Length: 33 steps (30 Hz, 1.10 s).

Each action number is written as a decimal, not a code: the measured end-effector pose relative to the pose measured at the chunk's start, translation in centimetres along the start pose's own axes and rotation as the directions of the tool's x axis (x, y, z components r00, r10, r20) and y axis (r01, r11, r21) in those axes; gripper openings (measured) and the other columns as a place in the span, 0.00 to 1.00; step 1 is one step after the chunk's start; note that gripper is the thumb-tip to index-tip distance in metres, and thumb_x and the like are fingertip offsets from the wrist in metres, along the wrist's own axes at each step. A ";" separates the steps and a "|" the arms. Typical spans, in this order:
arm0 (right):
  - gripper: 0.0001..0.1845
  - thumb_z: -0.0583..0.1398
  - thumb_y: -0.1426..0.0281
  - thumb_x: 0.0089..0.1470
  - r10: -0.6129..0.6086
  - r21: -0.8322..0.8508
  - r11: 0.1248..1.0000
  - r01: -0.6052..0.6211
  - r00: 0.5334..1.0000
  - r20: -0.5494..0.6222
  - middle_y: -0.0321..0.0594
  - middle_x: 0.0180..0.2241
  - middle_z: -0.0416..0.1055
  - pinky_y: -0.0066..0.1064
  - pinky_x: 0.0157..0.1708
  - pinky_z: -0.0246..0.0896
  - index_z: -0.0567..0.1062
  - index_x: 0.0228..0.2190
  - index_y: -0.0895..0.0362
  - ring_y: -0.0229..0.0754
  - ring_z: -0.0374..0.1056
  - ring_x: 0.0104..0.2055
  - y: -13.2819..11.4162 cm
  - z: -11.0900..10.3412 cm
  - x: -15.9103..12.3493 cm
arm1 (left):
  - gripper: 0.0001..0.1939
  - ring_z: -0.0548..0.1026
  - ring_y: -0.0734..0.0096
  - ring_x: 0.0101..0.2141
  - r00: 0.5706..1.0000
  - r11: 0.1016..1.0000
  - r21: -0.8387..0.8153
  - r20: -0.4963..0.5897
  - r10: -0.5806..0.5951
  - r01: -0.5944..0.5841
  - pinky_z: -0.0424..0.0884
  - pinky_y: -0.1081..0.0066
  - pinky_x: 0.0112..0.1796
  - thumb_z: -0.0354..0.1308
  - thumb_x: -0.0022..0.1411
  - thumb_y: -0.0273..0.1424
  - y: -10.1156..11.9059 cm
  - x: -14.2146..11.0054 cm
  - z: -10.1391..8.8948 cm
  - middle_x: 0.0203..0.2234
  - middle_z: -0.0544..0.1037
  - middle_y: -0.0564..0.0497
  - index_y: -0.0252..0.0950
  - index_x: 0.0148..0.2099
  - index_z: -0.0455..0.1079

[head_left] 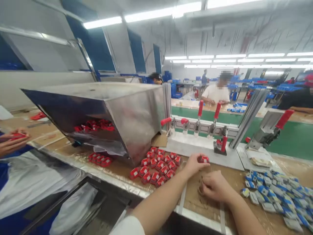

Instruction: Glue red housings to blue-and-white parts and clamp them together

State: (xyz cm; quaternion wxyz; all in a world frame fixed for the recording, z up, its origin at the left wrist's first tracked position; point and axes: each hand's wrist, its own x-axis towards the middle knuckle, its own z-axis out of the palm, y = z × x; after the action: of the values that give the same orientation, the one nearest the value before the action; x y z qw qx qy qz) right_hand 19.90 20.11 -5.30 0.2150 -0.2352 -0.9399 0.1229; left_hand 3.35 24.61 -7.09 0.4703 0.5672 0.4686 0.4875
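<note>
My left hand is closed in a pinch on a small red and white part, held just in front of the white fixture plate. My right hand rests curled on the brown bench, fingers closed over something small near a little ring; what it holds is hidden. A cluster of red parts lies to the left of my left hand. A heap of blue and white parts lies to the right of my right hand.
A steel hopper with red parts inside stands at the left. Red-handled toggle clamps line the fixture behind. A co-worker's hands hold a red part at far left. Another person sits beyond the green conveyor.
</note>
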 end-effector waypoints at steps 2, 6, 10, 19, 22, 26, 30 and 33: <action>0.16 0.55 0.73 0.55 -0.012 0.103 0.995 0.006 0.999 0.051 0.30 0.17 0.58 0.32 0.26 0.40 0.59 0.18 0.55 0.35 0.49 0.21 0.4 -0.3 0.0 | 0.24 0.77 0.68 0.36 1.000 1.000 0.013 0.027 0.004 -0.004 0.72 0.68 0.43 0.76 0.45 0.32 -0.4 0.0 0.0 0.35 0.82 0.50 0.32 0.46 0.78; 0.21 0.53 0.69 0.59 0.116 0.301 0.950 -0.085 0.989 -0.088 0.29 0.17 0.48 0.32 0.25 0.39 0.52 0.17 0.54 0.35 0.45 0.21 1.6 -0.8 0.1 | 0.23 0.76 0.68 0.37 0.997 0.999 0.048 0.082 -0.010 0.006 0.72 0.69 0.42 0.74 0.47 0.33 -0.7 0.4 0.0 0.36 0.82 0.49 0.33 0.46 0.78; 0.25 0.53 0.61 0.61 0.378 0.411 0.885 -0.219 0.853 -0.360 0.30 0.17 0.46 0.31 0.23 0.40 0.51 0.17 0.53 0.35 0.45 0.20 2.3 -1.4 0.0 | 0.21 0.75 0.70 0.33 0.990 0.995 0.094 0.133 -0.036 0.023 0.71 0.71 0.38 0.73 0.48 0.33 -0.4 0.3 -0.1 0.33 0.80 0.51 0.33 0.45 0.77; 0.25 0.53 0.57 0.65 0.581 0.416 0.812 -0.409 0.634 -0.511 0.30 0.20 0.50 0.31 0.26 0.45 0.56 0.20 0.53 0.37 0.50 0.24 3.9 -0.6 0.7 | 0.19 0.73 0.71 0.31 0.990 0.976 0.216 0.137 -0.033 0.002 0.68 0.73 0.35 0.73 0.46 0.32 0.1 0.0 0.0 0.30 0.78 0.54 0.35 0.42 0.78; 0.25 0.53 0.56 0.65 0.578 0.408 0.813 -0.415 0.655 -0.486 0.30 0.20 0.50 0.31 0.26 0.45 0.55 0.20 0.53 0.37 0.50 0.24 4.2 -0.5 0.8 | 0.19 0.73 0.71 0.31 0.988 0.977 0.212 0.146 -0.039 0.007 0.68 0.73 0.34 0.73 0.46 0.33 0.0 0.0 0.0 0.30 0.78 0.54 0.35 0.42 0.78; 0.26 0.53 0.56 0.65 0.572 0.393 0.818 -0.420 0.666 -0.479 0.30 0.19 0.49 0.31 0.25 0.44 0.54 0.19 0.53 0.36 0.49 0.23 4.2 -0.4 0.8 | 0.19 0.72 0.71 0.30 0.988 0.977 0.211 0.149 -0.050 0.017 0.67 0.73 0.33 0.73 0.46 0.33 -0.1 0.0 0.0 0.29 0.78 0.55 0.35 0.42 0.78; 0.26 0.54 0.57 0.65 0.557 0.355 0.830 -0.430 0.677 -0.481 0.29 0.19 0.49 0.31 0.25 0.44 0.55 0.19 0.53 0.36 0.49 0.23 4.2 -0.4 0.8 | 0.18 0.72 0.72 0.30 0.988 0.981 0.194 0.150 -0.041 0.011 0.67 0.73 0.33 0.73 0.47 0.33 0.0 -0.1 0.1 0.28 0.78 0.55 0.34 0.41 0.78; 0.25 0.54 0.59 0.65 0.523 0.286 0.852 -0.438 0.682 -0.511 0.29 0.19 0.49 0.31 0.25 0.43 0.54 0.20 0.53 0.36 0.49 0.23 4.2 -0.4 0.7 | 0.18 0.72 0.72 0.30 0.990 0.980 0.201 0.137 -0.040 0.012 0.67 0.73 0.34 0.73 0.47 0.32 0.2 -0.2 0.1 0.28 0.78 0.55 0.34 0.41 0.78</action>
State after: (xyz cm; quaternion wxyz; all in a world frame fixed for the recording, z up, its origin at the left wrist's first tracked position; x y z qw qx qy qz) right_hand 21.20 24.09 -6.09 0.4626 -0.4838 -0.7245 0.1645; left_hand 3.42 24.39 -6.94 0.4490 0.6381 0.4883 0.3908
